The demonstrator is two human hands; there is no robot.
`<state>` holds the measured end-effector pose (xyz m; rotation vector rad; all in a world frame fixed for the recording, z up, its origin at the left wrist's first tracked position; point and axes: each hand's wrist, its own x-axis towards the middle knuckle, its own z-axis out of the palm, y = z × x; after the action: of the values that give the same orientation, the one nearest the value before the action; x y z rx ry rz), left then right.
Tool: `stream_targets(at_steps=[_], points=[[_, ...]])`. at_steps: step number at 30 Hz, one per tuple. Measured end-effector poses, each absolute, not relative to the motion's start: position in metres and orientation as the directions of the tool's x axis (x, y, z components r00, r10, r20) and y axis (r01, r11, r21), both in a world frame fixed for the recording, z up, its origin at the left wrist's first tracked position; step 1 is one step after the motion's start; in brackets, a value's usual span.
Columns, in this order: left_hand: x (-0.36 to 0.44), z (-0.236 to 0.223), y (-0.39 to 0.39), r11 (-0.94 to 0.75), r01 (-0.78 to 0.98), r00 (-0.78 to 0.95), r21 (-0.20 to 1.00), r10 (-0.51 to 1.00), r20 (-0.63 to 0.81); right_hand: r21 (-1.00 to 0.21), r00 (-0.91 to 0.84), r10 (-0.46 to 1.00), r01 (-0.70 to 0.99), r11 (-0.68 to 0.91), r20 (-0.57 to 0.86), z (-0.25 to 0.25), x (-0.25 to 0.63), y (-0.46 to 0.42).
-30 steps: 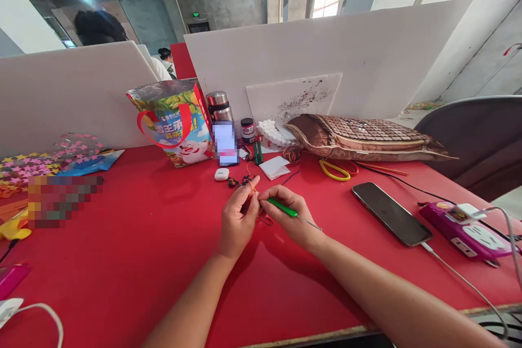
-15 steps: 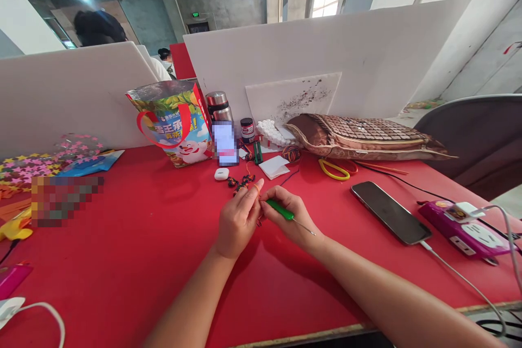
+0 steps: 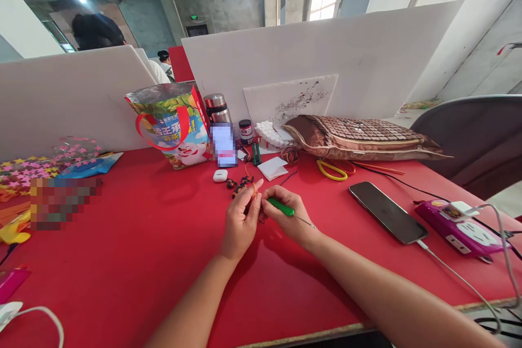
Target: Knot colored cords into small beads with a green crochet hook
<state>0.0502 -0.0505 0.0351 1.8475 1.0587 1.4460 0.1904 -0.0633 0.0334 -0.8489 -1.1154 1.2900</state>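
Note:
Over the red table (image 3: 122, 261) my two hands meet near the middle. My right hand (image 3: 287, 216) is closed round a tool with a green handle (image 3: 280, 206) and a thin metal shaft that sticks out toward the right. My left hand (image 3: 240, 224) pinches an orange cord (image 3: 253, 189) between thumb and fingers, right against the tool's hidden tip. A short string of dark and orange beads (image 3: 240, 182) lies just beyond my fingers, on the same cord.
Behind stand a colourful bag (image 3: 171, 125), a steel flask (image 3: 217, 107), a small jar (image 3: 246, 131), a white earbud case (image 3: 220, 175) and yellow scissors (image 3: 331, 170). A phone (image 3: 386, 211) on a cable and a purple power strip (image 3: 460, 225) lie right. White partition boards close the back.
Both hands shifted slightly away from me and stayed together. My left fingers moved up along the cord; the tool stays in my right hand.

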Motion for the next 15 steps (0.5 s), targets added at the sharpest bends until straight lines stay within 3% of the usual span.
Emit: stream_targets(at_steps=[8, 15], points=[[0.0463, 0.0383, -0.0508, -0.404, 0.167, 0.078, 0.899, 0.915, 0.396, -0.924, -0.052, 0.988, -0.366, 0.114, 0.143, 0.0337, 0.1897, -0.0648], [0.0476, 0.0424, -0.0518, -0.379, 0.149, 0.072, 0.913, 0.925, 0.372, -0.919, -0.033, 0.991, -0.38, 0.106, 0.127, 0.038, 0.19, -0.0642]])
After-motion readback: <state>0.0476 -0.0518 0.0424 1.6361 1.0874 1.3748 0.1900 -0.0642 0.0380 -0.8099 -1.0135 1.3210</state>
